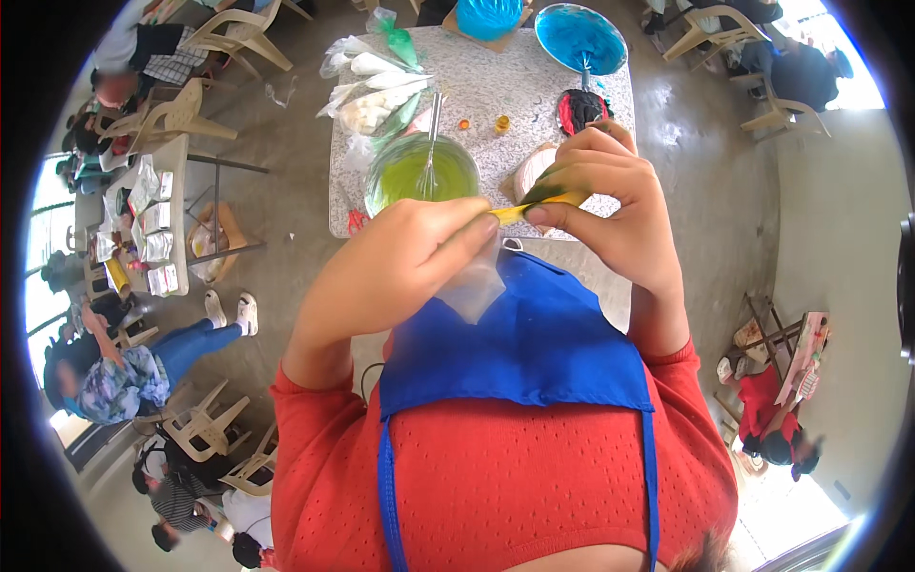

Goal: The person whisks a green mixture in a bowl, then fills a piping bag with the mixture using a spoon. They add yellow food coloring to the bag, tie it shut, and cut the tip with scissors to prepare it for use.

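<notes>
Two hands up in front of my chest, both closed on one clear plastic piping bag (477,281). My left hand (400,262) pinches the bag's upper edge between thumb and fingers, with the loose empty plastic hanging down below it over my blue apron (524,348). My right hand (615,200) grips the other end, fingers curled tight around a yellow strip (538,203) at the bag's mouth; whether that is a tie or part of the bag I cannot tell. Green smears show on fingertips of both hands. Beyond the hands stands a speckled grey surface (534,91) with containers on it. One clear glass bowl (421,172) holds pale green cream, with one metal whisk (431,143) standing in it. One wide bowl of bright blue cream (581,38) sits at the far right, with a handle leaning out of it. One bag of blue cream (488,17) sits at the far edge, partly cut off. One small dark bowl (581,110) holds red and black contents, just behind my right hand. A heap of filled piping bags (376,81), white and green, lies at the far left corner; too tangled to count. Two small bottles (482,124), orange and yellow, stand between the green bowl and the dark one.
</notes>
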### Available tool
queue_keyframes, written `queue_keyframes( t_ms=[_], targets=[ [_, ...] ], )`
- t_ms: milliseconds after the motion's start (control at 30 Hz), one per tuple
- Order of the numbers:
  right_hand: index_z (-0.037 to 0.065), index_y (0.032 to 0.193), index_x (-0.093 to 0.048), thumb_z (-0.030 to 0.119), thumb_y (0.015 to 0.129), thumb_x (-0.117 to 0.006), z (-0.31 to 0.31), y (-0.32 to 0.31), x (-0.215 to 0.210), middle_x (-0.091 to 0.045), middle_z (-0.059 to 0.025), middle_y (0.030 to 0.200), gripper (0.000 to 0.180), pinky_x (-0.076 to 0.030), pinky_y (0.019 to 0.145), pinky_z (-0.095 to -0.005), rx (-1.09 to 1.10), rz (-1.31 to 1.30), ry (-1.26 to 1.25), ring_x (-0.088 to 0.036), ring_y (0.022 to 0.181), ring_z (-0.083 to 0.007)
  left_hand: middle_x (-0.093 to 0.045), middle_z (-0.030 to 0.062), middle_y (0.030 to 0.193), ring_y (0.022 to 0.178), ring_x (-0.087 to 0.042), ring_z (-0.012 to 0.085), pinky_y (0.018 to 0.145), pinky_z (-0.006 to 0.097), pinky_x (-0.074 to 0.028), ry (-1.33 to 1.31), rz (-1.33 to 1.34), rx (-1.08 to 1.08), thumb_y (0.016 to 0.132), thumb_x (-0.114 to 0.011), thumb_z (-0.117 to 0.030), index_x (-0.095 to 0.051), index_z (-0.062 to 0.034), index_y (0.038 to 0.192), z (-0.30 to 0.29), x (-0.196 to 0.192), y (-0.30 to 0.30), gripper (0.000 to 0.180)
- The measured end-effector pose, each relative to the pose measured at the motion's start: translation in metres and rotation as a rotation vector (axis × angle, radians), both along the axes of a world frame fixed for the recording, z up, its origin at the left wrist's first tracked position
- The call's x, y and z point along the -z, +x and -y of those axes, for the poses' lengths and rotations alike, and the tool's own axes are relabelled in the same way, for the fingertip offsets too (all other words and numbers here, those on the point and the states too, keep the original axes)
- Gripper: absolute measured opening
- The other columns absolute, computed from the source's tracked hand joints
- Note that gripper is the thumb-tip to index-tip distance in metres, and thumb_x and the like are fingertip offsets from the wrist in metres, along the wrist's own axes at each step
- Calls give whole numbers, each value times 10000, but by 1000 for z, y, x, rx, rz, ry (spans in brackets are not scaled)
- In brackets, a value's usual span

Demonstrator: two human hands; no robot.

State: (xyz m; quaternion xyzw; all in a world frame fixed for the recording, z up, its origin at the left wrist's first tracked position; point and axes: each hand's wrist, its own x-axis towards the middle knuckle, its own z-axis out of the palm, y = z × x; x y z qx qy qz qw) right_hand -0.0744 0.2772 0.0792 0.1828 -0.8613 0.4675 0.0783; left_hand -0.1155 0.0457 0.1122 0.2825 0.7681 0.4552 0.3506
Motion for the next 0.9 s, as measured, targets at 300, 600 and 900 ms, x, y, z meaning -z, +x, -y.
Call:
queue_keyframes(
  t_ms=[300,600,900],
  targets=[
    [-23,849,-696,-16,754,-743,4,4,12,-661,-33,762,107,-452,596,-191,58,418,-508,-594,692,-57,-476,81,665,604,-416,164,584,304,-367,-13,29,-22,987,-460,-216,-554,21,874,12,1,1,279],
    [-46,835,-666,-60,786,-692,-9,6,6,-671,-61,796,57,-495,636,-212,35,471,-586,-624,724,-87,-483,64,679,627,-415,142,595,288,-363,-69,77,-23,992,-458,-219,-554,19,871,21,-1,-3,283],
    [30,993,-684,106,721,-784,-23,5,2,-688,-76,952,299,-443,961,-408,211,117,-238,-632,918,-122,-512,76,700,633,-435,148,596,290,-374,-83,76,29,984,-464,-198,-558,32,893,25,-7,-8,265]
  ],
)
